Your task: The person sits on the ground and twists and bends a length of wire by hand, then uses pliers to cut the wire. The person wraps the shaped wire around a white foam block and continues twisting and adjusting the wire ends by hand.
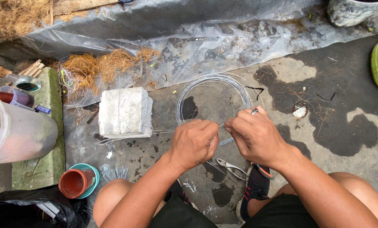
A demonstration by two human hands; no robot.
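Squatting view, both knees at the near edge, wet concrete floor (349, 84) below.

Left hand (194, 142) and right hand (255, 136) meet at centre, knuckles up. Each is curled closed, fingertips pinching a thin strand of wire between them. The right hand also grips something small and metallic at its far side; I cannot tell what.

The strand feeds from a wire coil (212, 99) lying flat on the floor just beyond the hands, a loose ring of many thin silvery turns. More wire runs left toward a grey concrete block (125, 112).

My read on handling: the wire looks light and springy, stiff enough to hold a bend, thin enough to slip or bite a fingertip. Cut ends likely sharp. Best held by pinching close to the working point; lift the coil by gathering all turns together so it does not splay.

Pliers (231, 165) with orange grips lie on the floor just near of the hands.

Left side: terracotta pot (74, 183) on a teal saucer, translucent white bucket (20, 133). Far: coconut fibre (100, 65) on clear plastic sheeting (222, 38).
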